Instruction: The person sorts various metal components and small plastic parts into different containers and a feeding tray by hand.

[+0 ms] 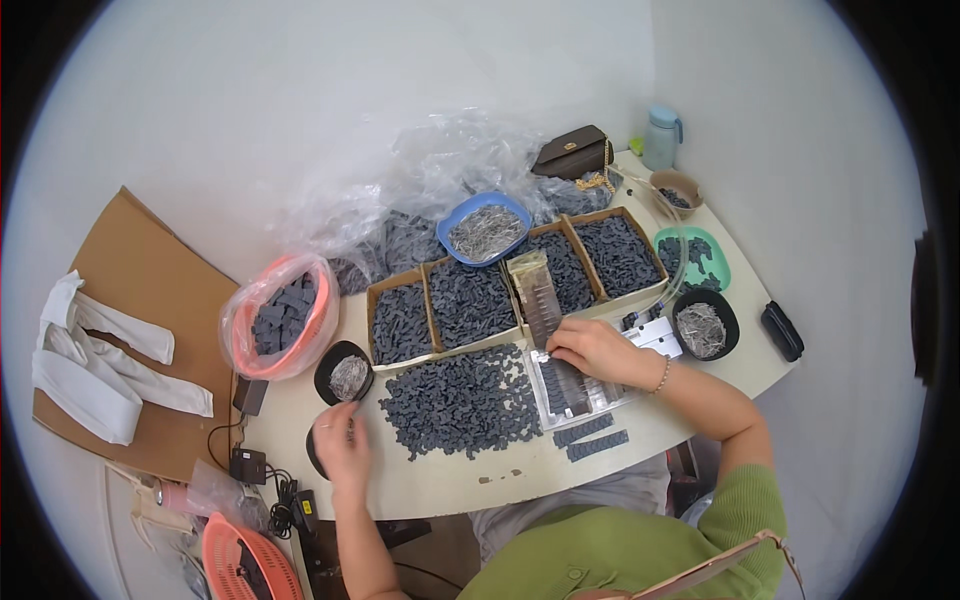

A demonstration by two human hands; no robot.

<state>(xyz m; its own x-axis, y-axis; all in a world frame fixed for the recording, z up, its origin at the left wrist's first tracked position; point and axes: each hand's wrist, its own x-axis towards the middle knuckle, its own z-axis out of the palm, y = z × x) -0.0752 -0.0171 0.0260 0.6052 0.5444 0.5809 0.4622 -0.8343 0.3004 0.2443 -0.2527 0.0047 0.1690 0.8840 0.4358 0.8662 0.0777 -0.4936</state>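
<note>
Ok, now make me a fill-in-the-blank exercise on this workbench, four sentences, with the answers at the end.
1. Near the clear plastic sheeting, a ____ tray holds metal pins.
2. A bracelet circles the wrist of the ____ hand, which is at the long ribbed strip.
3. The ____ hand is the one nearer the plastic-lined basin.
4. The white cloth rests on a brown sheet of ____.

Missing words: blue; right; left; cardboard.

Small-parts workshop, worktable, heaped grey pieces, blue bowl of metal pins
</note>
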